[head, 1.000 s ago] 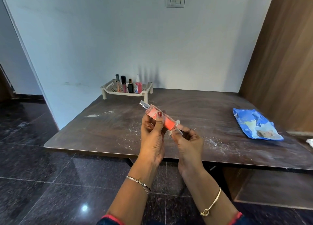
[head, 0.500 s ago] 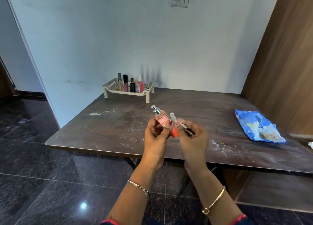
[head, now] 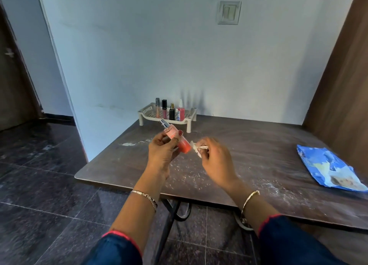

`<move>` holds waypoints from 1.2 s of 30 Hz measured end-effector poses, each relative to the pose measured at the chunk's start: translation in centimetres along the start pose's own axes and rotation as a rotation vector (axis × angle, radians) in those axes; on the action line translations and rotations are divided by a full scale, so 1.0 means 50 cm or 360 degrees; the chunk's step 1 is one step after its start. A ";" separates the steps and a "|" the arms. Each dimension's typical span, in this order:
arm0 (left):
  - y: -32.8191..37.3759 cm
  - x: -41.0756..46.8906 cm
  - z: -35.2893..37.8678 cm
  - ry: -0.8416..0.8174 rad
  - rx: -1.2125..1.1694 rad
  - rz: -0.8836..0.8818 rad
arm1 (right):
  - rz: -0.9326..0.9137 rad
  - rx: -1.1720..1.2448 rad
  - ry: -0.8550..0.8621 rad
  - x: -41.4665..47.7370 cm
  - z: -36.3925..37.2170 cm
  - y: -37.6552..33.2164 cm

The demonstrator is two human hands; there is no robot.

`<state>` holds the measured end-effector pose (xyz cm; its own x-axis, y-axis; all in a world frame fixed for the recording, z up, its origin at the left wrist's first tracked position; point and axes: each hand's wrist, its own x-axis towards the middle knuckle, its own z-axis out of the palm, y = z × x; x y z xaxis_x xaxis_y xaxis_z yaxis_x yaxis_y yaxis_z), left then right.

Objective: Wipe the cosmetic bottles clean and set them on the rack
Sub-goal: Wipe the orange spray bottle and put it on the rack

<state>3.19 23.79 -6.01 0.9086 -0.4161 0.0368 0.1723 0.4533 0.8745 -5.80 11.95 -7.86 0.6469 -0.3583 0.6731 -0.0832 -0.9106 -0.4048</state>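
The left hand (head: pixel 162 154) keeps its grip clamped on the pink spray bottle (head: pixel 176 138), tilted above the desk (head: pixel 258 145). Just right of it, the right hand (head: pixel 216 161) pinches a white wipe (head: pixel 196 147); the rack (head: pixel 147 112) stands beyond.

This looks like a room in a home, not a shop or a workshop. A plain pale painted wall (head: pixel 139 55) carries a household light switch (head: pixel 229 12). The floor (head: pixel 39 195) is of dark polished stone tiles. A brown table (head: pixel 268 145), dusty with white powder, stands against the wall, beside a wooden panel (head: pixel 342 81). On the table a small plastic rack (head: pixel 145 111) holds personal cosmetic bottles (head: pixel 171 111), and a blue pack of wipes (head: pixel 328 171) lies near.
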 end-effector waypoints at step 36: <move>0.013 0.730 -0.129 0.0379 0.2048 0.0411 | 0.0530 0.0272 0.0165 0.372 0.307 0.247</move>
<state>38.90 13.98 -7.20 0.9270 -0.2249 0.3001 -0.3738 -0.6191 0.6907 16.85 -2.79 -9.82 0.5249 -0.6554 0.5431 -0.1422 -0.6966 -0.7032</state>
